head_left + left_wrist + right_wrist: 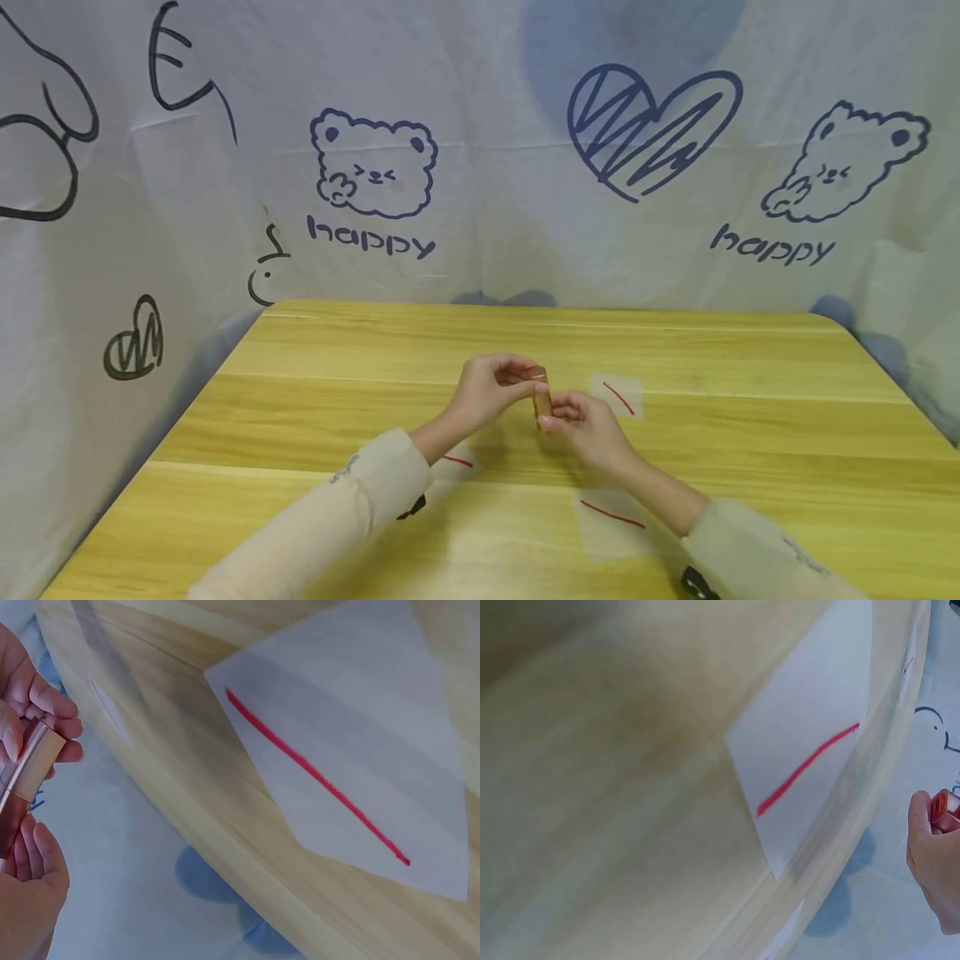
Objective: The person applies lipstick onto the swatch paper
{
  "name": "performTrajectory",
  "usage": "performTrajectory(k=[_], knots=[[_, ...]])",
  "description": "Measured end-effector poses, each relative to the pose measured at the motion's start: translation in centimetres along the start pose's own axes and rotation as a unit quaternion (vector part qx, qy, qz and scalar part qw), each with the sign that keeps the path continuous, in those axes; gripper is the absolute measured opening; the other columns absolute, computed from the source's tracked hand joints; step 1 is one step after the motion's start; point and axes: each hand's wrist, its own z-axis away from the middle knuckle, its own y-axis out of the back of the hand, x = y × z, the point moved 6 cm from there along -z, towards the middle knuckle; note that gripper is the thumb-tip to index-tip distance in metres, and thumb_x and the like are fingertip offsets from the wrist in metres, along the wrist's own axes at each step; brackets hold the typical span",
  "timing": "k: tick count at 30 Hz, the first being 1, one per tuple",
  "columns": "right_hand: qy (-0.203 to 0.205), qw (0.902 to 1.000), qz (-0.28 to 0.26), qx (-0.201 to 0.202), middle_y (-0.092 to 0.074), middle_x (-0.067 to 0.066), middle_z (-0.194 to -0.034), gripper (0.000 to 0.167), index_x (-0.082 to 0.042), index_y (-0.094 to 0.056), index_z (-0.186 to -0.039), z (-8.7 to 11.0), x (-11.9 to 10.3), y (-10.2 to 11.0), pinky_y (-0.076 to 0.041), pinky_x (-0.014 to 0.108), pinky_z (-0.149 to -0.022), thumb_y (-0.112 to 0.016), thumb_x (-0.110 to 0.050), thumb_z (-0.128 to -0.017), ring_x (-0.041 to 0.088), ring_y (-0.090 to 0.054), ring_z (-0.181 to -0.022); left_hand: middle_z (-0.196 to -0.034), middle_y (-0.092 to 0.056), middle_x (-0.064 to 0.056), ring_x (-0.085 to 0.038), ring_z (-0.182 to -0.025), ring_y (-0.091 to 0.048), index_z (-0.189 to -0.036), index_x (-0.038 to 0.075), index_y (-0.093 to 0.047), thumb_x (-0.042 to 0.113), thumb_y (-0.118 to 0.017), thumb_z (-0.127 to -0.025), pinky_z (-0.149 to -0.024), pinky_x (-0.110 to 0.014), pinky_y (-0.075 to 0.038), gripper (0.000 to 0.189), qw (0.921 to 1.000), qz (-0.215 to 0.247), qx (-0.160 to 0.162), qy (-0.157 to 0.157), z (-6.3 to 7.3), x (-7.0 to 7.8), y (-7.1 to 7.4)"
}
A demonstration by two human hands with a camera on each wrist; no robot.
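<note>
Both hands hold a slim, shiny rose-gold lipstick tube (543, 406) above the middle of the table. My left hand (483, 396) comes in from the left and pinches its upper part between thumb and fingers. Lower down, the thumb and curled fingers of my right hand (596, 429) grip the other end. In the left wrist view the tube (34, 765) shows a seam across it, with a hand at each end. At the right edge of the right wrist view, a hand (936, 870) holds a reddish end of the tube (946, 810), partly cut off by the frame.
White paper pieces, each with a red line, lie on the wood-grain table (300, 400): one behind the right hand (626, 387), one in front (611, 537), and one partly under the left forearm (453, 471). A white cloth (510, 217) with drawings hangs behind.
</note>
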Motion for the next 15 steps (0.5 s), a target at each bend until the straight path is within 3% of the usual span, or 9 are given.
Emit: performTrajectory(k=[9,15], knots=[[0.023,0.9992,0.032,-0.005,-0.068,0.02,-0.097,0.021,0.008,-0.063,-0.102,-1.6,0.2,0.1,-0.055,0.024,-0.074,-0.064,-0.006,-0.086,0.024,-0.066,-0.087,-0.094,-0.071,-0.015,-0.023,-0.082,-0.069,-0.099,0.0,-0.07,0.009,-0.072,-0.079,-0.071,-0.02,-0.056,0.021,0.9996,-0.011,0.001,-0.027,-0.9,0.0,0.3],[0.02,0.9983,0.055,-0.002,-0.071,0.019,-0.094,0.019,0.006,-0.068,-0.098,-2.6,0.5,0.1,-0.056,0.028,-0.075,-0.066,-0.007,-0.084,0.026,-0.068,-0.088,-0.093,-0.072,-0.014,-0.023,-0.081,-0.069,-0.099,0.001,-0.071,0.009,-0.072,-0.079,-0.07,-0.021,-0.056,0.021,0.9995,-0.025,-0.003,-0.021,-1.5,-0.6,0.2]])
